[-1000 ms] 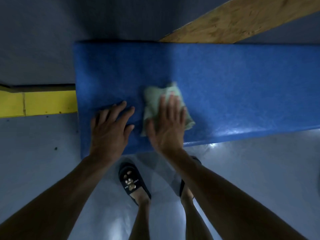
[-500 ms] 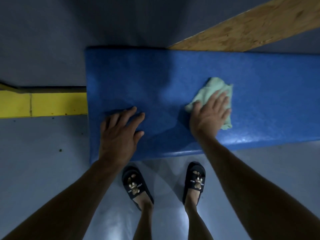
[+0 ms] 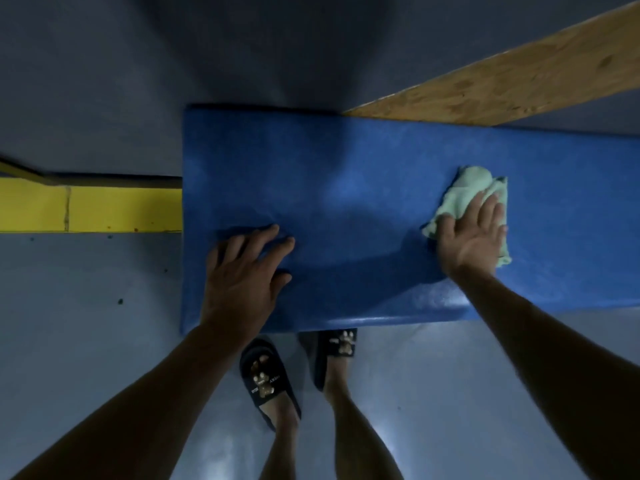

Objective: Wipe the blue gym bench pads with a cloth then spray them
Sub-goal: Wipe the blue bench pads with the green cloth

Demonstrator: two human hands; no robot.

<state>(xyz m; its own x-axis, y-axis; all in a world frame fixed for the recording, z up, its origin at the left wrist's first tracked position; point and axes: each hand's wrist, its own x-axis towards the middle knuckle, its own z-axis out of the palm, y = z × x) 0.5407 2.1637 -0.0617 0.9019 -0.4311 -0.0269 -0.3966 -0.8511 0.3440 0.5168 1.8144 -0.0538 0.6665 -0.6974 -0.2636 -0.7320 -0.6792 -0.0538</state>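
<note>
You are standing over a blue gym bench pad (image 3: pixel 346 202) that runs across the view from left of centre to the right edge. Your right hand (image 3: pixel 472 239) lies flat, fingers straight and together, pressing a crumpled pale green cloth (image 3: pixel 467 187) onto the pad's top, far toward the right of the visible stretch. The cloth pokes out beyond your fingertips and at both sides of the palm. Your left hand (image 3: pixel 246 275) rests on the pad near its left front corner, fingers spread and holding nothing, apparently bracing you.

As a judgement: you are in the wiping part of the job, not yet finished. The pad gives no clear sign of which areas are already wiped; the light is dim and its surface looks even. Its right end runs out of view, so some length may remain. No spray bottle is visible anywhere, so spraying appears still to come.

Below the pad's near edge, your feet in dark slippers (image 3: pixel 266 379) stand on a grey floor (image 3: pixel 86 323). A yellow strip (image 3: pixel 90 206) lies to the left, a wooden board (image 3: pixel 519 77) behind.
</note>
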